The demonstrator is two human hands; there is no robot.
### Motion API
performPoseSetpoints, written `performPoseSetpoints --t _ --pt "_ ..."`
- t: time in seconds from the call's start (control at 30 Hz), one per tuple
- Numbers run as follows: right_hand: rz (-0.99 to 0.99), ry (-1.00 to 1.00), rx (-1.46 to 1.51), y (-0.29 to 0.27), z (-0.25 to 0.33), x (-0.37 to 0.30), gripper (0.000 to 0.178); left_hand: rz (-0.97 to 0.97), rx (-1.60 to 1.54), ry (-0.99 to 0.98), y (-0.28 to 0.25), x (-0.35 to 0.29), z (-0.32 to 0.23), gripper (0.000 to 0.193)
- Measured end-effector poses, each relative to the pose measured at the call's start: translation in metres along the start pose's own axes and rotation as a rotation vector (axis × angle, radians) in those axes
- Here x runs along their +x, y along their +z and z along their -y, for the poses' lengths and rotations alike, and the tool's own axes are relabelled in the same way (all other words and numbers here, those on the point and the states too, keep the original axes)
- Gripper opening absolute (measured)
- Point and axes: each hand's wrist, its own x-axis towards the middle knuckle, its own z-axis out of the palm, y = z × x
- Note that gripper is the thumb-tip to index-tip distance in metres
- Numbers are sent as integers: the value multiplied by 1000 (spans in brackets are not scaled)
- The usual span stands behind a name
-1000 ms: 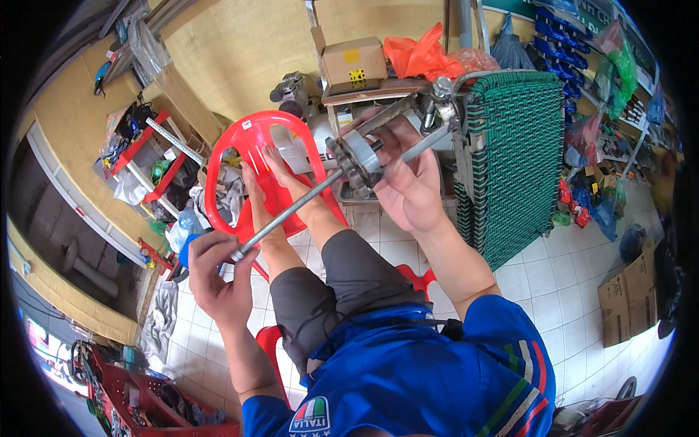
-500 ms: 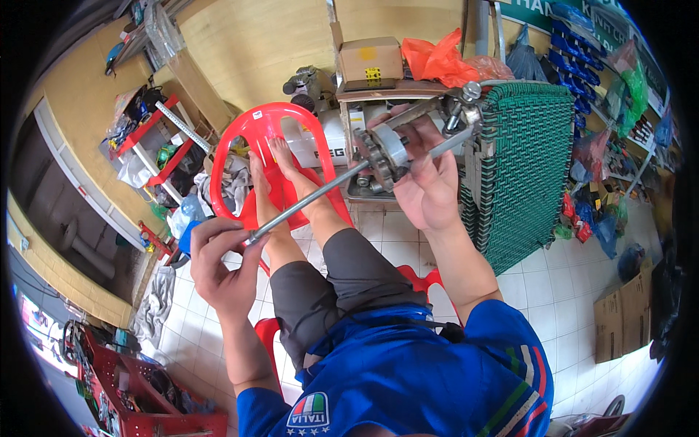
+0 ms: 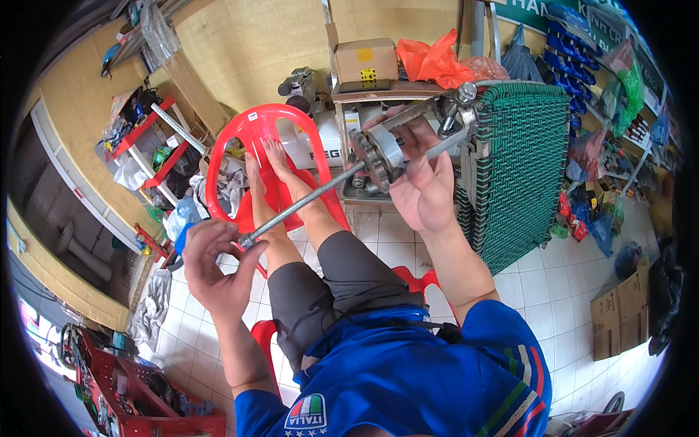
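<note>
Gripping a toothed metal gear [image 3: 380, 159] on a long steel shaft [image 3: 313, 195], the right hand [image 3: 422, 182] has its fingers clamped around the gear end, held up over the knees. At the shaft's near end the left hand [image 3: 217, 268] pinches the tip, fingers together on it. The shaft runs slanted between both hands, above bare legs whose feet rest on a red plastic chair [image 3: 255, 160]. Just right of the gear stands a green woven cot frame [image 3: 520, 160]. Behind it a cardboard box [image 3: 366, 60] sits beside an orange plastic bag [image 3: 435, 62]
</note>
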Motion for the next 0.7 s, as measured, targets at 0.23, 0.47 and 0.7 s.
performPoseSetpoints --t 0.23,0.47,0.7 --pt "1 4 12 1 2 0 64 135 223 106 -13 4 6 24" --pt "13 0 -26 -2 -1 0 63 86 -100 -101 -4 -1 6 28" --pt "16 5 38 1 0 0 63 103 222 243 -9 2 7 37"
